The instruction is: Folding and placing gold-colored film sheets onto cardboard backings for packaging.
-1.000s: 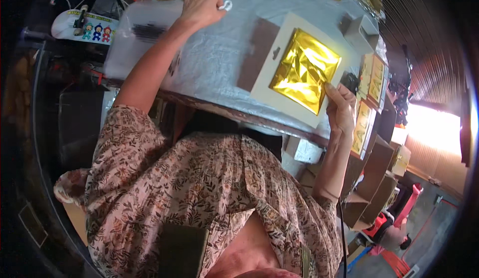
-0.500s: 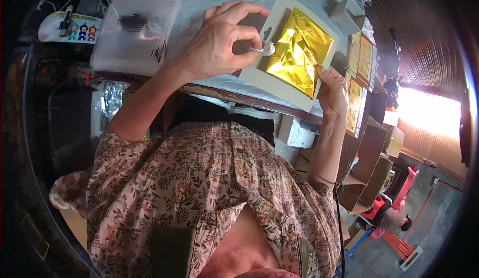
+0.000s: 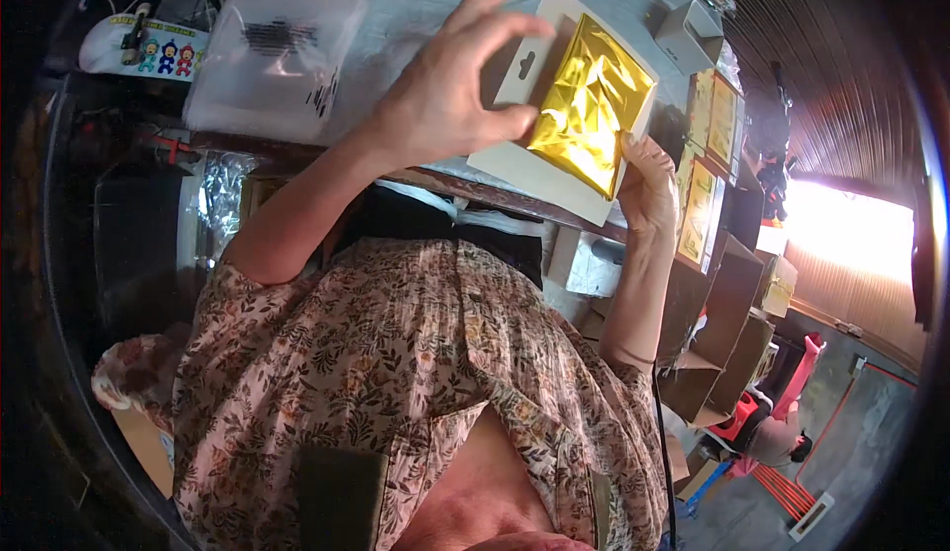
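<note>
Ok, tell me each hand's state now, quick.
Left hand: open, fingers spread beside the pale card; contact can't be told.
Right hand: closed, holding the card's edge, thumb on the gold foil packet.

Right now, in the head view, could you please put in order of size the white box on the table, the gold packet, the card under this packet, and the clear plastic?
Largest to smallest:
1. Card and clear plastic: they look alike, so unranked.
2. Gold packet
3. White box
</note>
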